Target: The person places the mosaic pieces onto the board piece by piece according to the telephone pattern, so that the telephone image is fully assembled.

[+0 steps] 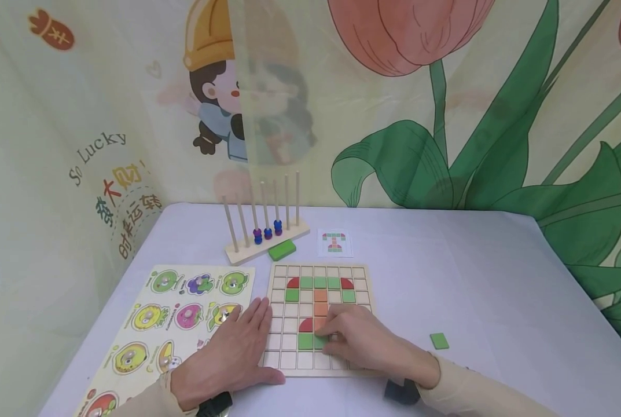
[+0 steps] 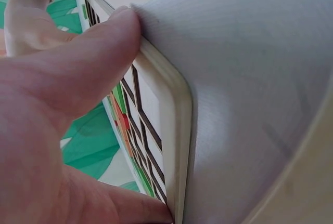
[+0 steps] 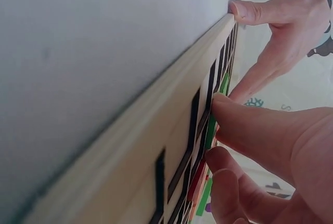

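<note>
A wooden grid board (image 1: pixel 284 366) lies flat, with red quarter-round, green square and orange square tiles set in its cells. My right hand (image 1: pixel 359 339) reaches over its lower middle. Thumb and index finger pinch a green square tile (image 3: pixel 210 132) at a cell, beside another green tile (image 1: pixel 305 341) and below a red quarter-round (image 1: pixel 306 325). The right hand partly hides the cells around it. My left hand (image 1: pixel 232 347) rests along the board's left edge, fingers extended, the thumb (image 2: pixel 122 31) at the near corner.
A loose green tile (image 1: pixel 438 341) lies to the right. Behind the board are a pattern card (image 1: pixel 335 242), a green block (image 1: pixel 282 250) and a pegged bead stand (image 1: pixel 232 255). A fruit puzzle board (image 1: pixel 180 295) lies at left, partly under the left arm.
</note>
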Available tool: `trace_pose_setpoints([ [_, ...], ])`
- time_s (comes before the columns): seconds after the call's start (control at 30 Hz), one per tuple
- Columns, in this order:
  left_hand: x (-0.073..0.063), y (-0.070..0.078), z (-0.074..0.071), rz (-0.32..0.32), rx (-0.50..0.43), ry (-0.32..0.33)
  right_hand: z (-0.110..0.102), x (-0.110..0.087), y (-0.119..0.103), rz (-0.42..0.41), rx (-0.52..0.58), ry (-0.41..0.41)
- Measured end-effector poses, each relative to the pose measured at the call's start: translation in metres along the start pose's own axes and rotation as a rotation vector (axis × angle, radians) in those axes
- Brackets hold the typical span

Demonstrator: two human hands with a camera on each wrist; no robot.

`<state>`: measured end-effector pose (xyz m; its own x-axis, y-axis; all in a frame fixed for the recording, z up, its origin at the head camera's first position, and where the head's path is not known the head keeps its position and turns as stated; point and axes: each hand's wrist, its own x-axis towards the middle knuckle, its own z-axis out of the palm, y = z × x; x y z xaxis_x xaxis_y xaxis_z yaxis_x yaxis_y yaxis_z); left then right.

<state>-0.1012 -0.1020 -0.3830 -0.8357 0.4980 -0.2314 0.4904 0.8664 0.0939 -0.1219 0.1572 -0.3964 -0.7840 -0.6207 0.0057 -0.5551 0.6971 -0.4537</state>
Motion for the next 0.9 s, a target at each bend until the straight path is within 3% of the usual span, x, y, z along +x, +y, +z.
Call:
trace_pose_setpoints([
  [0.2, -0.001, -0.001, 0.001, 0.012, -0.003, 0.016, -0.003, -0.004, 0.004, 0.023, 0.05, 0.012],
  [0.4, -0.001, -0.002, 0.001, 0.022, -0.002, 0.022, -0.013, -0.012, 0.009, 0.111, 0.114, 0.008],
  [0.53, -0.001, -0.001, 0.0, 0.021, -0.005, 0.019, -0.025, -0.024, 0.017, 0.172, 0.092, 0.038],
  [0.73, -0.001, -0.002, 0.0, 0.018, -0.019, 0.016, -0.045, -0.051, 0.042, 0.326, 0.031, 0.146],
  [0.9, -0.001, -0.002, 0.0, 0.018, -0.035, 0.014, -0.059, -0.082, 0.069, 0.483, -0.03, 0.179],
])
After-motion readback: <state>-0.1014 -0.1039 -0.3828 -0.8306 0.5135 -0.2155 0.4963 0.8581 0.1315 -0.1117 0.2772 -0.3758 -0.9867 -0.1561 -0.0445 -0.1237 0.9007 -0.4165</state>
